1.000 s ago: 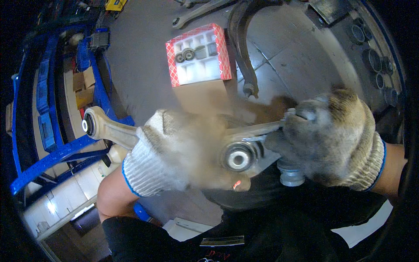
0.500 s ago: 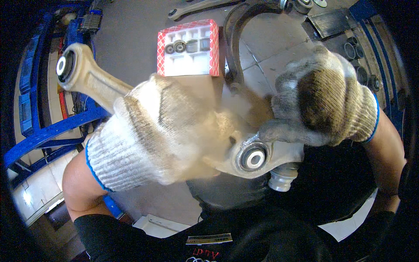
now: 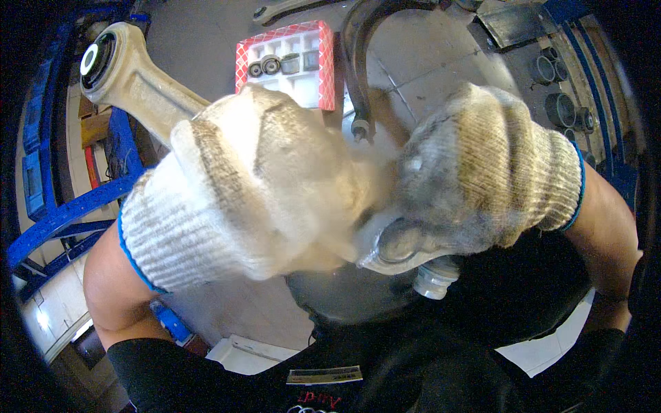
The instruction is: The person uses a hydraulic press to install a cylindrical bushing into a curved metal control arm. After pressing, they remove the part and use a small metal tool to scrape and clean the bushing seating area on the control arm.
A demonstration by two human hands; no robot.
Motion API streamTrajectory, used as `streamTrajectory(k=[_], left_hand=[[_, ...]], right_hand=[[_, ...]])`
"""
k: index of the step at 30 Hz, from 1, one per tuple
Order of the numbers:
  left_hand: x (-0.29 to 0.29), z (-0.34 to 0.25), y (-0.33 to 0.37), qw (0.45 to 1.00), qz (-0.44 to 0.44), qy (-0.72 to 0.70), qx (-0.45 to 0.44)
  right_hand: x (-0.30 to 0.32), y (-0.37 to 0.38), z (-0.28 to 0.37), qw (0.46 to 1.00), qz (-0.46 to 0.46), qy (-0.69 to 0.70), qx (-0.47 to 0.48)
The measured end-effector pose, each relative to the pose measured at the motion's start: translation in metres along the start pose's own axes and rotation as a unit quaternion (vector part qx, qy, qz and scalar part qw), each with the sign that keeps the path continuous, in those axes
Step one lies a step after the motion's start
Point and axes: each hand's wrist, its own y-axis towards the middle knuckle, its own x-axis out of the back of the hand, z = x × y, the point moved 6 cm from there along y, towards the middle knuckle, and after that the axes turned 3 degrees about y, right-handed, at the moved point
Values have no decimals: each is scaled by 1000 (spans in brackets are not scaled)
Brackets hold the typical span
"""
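A metal suspension control arm (image 3: pixel 155 93) is held up in front of my chest, slanting from upper left to lower right. At its upper left end sits a round rubber bushing (image 3: pixel 95 60) with a bright metal sleeve. My left hand (image 3: pixel 255 179), in a dirty white knitted glove, is closed round the middle of the arm. My right hand (image 3: pixel 468 172), gloved alike, lies closed over the lower right end, its thumb across the second bushing, which is mostly hidden. Below that thumb a silvery ribbed ball joint (image 3: pixel 436 279) sticks out. A haze blurs the middle, hiding some fingertips.
Beyond my hands stands a red-and-white box (image 3: pixel 326 65) with white compartments holding several bushings. Next to it lies a dark curved control arm (image 3: pixel 356 76), with another arm (image 3: pixel 292 9) behind. Metal rings (image 3: pixel 559 109) stand at right; a blue metal frame (image 3: pixel 72 210) is at left.
My right hand has moved left and closed over the bushing that showed before. The control arm's upper left end has risen in view. The box and background have shifted slightly up and left.
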Motion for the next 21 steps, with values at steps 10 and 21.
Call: streamTrajectory(k=[10,21], left_hand=[[-4,6,-11,999,-40,20,-17],[-6,3,-3,998,4,-53,45]], right_hand=[[16,-50,-34,958,155,-165,-178],[13,-61,-32,937,-10,158,-312]])
